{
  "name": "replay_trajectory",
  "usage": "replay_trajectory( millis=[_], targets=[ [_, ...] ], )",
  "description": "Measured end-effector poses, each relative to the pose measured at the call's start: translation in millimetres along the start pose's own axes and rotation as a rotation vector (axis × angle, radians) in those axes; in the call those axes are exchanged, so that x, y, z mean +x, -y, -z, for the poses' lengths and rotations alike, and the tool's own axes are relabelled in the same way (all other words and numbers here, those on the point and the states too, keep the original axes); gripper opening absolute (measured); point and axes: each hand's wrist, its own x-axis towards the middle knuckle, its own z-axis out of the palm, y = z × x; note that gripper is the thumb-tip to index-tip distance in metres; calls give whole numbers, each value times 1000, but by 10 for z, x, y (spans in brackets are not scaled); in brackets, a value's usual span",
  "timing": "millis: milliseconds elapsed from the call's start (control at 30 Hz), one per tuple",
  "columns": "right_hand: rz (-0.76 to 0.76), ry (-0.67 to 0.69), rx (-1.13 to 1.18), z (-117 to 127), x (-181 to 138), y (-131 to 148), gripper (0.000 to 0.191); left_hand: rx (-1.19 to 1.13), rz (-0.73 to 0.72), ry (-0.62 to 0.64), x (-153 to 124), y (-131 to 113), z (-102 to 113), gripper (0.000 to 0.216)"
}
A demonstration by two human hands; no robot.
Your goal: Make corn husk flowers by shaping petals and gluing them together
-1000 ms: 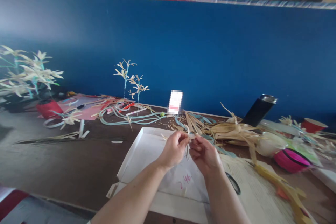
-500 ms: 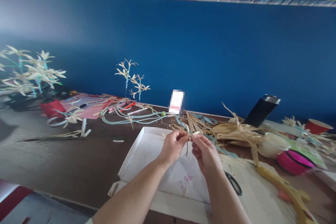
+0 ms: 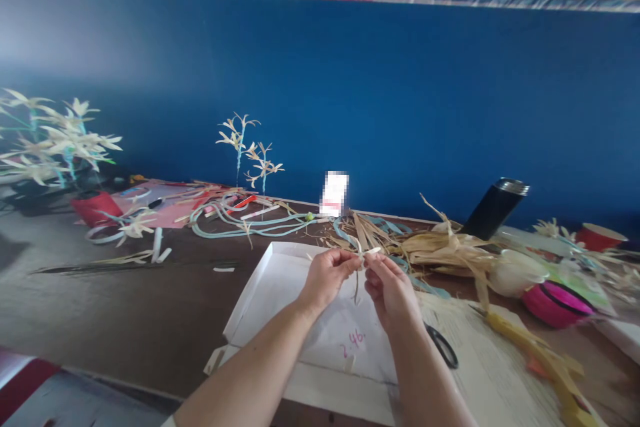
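Observation:
Over the white cardboard box lid [image 3: 250,300], my left hand [image 3: 327,277] and my right hand [image 3: 390,287] meet fingertip to fingertip. Both pinch a small pale husk flower [image 3: 371,252], whose narrow petals stick out above the fingers. A thin brownish strip [image 3: 357,290] hangs below it between the hands. Its centre is partly hidden by my thumbs and fingers. Behind the hands lies a heap of dry corn husks [image 3: 430,247] mixed with blue-green strips. Black scissor handles [image 3: 443,345] show beside my right forearm.
At the right stand a dark tilted flask [image 3: 495,210], a pale cup [image 3: 515,273], a pink pouch [image 3: 557,303] and a yellow glue gun [image 3: 535,353]. Finished husk flowers [image 3: 70,140] rise at the left. Coiled pale-blue tubing [image 3: 225,233] and a bright phone-like screen [image 3: 333,193] lie further back.
The view has shifted very slightly, so the table things sit a little further left. My hands keep their pinch on the flower, with only a tiny movement of the fingers.

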Motion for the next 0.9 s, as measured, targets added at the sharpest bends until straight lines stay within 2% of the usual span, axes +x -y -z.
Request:
replay_trajectory(
  millis=[233, 667, 900],
  targets=[
    [-12, 51, 9, -19, -17, 21, 24, -32, -11, 28, 11, 28, 36, 31],
    [-34, 65, 40, -22, -21, 26, 25, -138, 30, 10, 31, 36, 34, 31],
    [-18, 58, 22, -17, -22, 25, 25, -111, -19, -19, 17, 21, 32, 27]
  ],
)
